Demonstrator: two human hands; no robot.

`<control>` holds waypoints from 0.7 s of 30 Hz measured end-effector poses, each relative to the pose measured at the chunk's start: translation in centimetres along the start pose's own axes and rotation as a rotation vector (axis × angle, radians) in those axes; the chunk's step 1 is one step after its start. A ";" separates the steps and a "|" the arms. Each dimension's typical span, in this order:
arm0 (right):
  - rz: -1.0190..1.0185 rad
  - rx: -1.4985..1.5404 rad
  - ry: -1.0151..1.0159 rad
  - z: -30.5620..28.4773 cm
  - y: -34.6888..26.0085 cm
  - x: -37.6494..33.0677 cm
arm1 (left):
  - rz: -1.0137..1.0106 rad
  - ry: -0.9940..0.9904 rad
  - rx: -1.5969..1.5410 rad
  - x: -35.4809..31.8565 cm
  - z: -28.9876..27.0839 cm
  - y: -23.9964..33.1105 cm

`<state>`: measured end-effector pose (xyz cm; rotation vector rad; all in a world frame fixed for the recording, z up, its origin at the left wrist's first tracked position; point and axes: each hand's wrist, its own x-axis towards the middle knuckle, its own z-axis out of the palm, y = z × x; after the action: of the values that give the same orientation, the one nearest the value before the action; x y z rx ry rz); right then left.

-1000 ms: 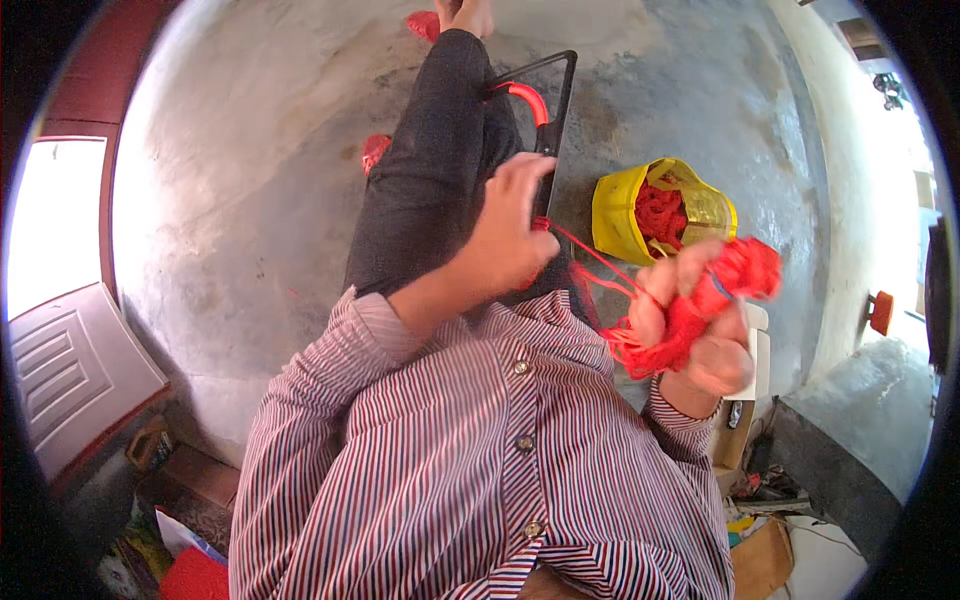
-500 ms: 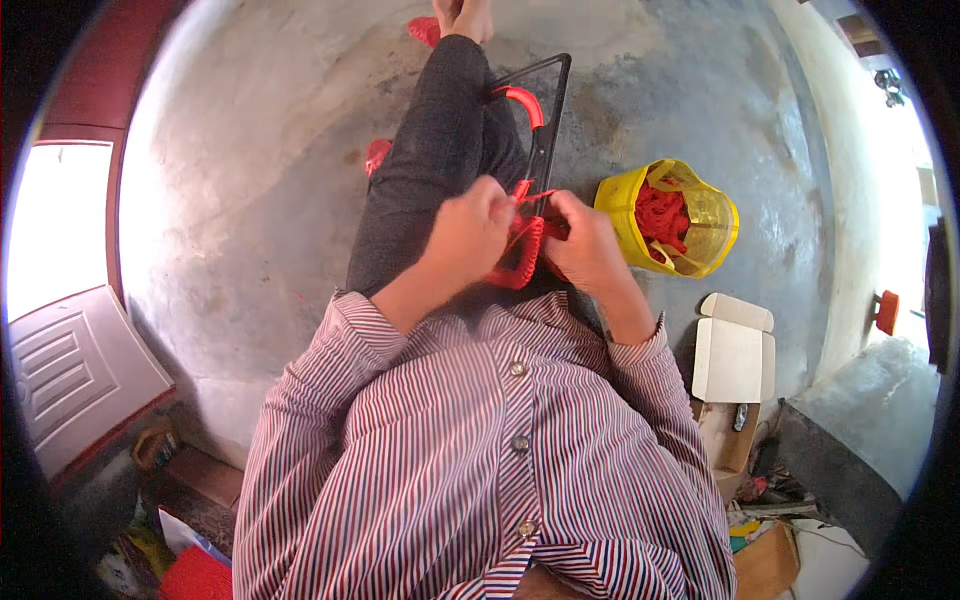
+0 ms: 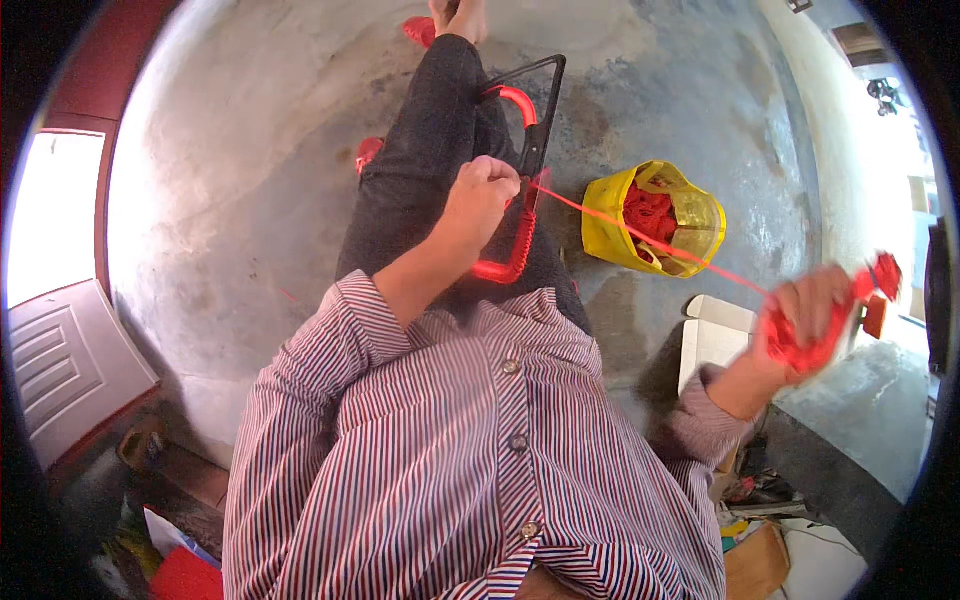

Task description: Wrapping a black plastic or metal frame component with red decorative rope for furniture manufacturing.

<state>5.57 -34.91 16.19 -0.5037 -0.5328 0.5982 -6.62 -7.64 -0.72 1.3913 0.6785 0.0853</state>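
Observation:
A black frame (image 3: 560, 90) with rounded corners rests on my dark-trousered legs. Red tubing curves along its far part, and a tight coil of red cord (image 3: 525, 235) wraps its near side. Beside that coil, my left hand (image 3: 485, 190) is closed in a pinch; what lies between its fingertips is hidden. My right hand (image 3: 805, 310), blurred, is out to the far right, gripping a bundle of red cord (image 3: 795, 350). From the bundle a taut red strand (image 3: 650, 238) runs back to the frame near my left fingertips, crossing over the yellow container.
A yellow container (image 3: 605, 235) holding red cord stands right of my legs. An opened cardboard box (image 3: 715, 325) lies behind my right forearm. White panels (image 3: 75, 365) lean at the left. Assorted items, including a brown board (image 3: 758, 562), lie at lower right.
My right hand has moved from the frame far out to the right, with the cord bundle in it and the strand stretched tight. My left hand has stayed by the frame, shifting slightly upward.

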 end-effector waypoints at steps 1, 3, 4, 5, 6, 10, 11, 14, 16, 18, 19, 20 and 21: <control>0.022 -0.006 -0.129 0.1 -2.3 -0.9 | -0.087 0.031 -0.134 0.3 0.4 -0.8; -0.155 -0.278 -0.036 0.7 -5.4 -4.4 | -0.108 0.088 -0.241 0.7 1.1 -1.9; -0.368 -0.541 0.211 1.1 -6.2 -6.5 | -0.164 0.046 -0.237 0.9 1.3 -2.3; -0.552 -0.660 0.402 1.2 -6.9 -8.0 | -0.160 -0.009 -0.259 1.1 1.3 -2.6; -0.613 -0.776 0.476 1.4 -7.6 -9.3 | -0.221 0.007 -0.235 1.3 1.3 -2.8; -0.476 -1.035 0.651 -2.0 -8.4 -10.5 | -0.191 -0.067 -0.262 1.7 0.4 -2.9; -0.532 -1.142 1.011 -3.8 -7.9 -10.2 | -0.204 -0.106 -0.330 1.5 0.1 -2.7; -0.179 -0.931 1.044 -8.5 -3.2 -10.3 | -0.035 -0.017 -0.200 -0.2 -0.2 -1.5; 0.055 -0.401 0.858 -9.4 1.6 -10.6 | 0.204 0.004 0.091 -2.5 -0.3 -0.2; 0.307 -0.312 0.737 -7.9 7.5 -10.9 | 0.616 -0.133 0.462 -4.9 0.3 1.1; 0.474 -0.336 0.569 -6.5 9.8 -10.7 | 0.804 -0.248 0.550 -6.0 0.5 1.8; 0.578 -0.436 0.597 -4.8 12.4 -10.7 | 0.785 -0.320 0.533 -7.1 1.2 2.3; 0.669 -0.498 0.532 -3.6 14.2 -9.9 | 0.731 -0.338 0.426 -8.0 1.8 2.7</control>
<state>-4.81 -32.07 2.10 -1.2974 0.0238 0.9275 -11.34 -12.17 4.92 1.9550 -0.1305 0.2869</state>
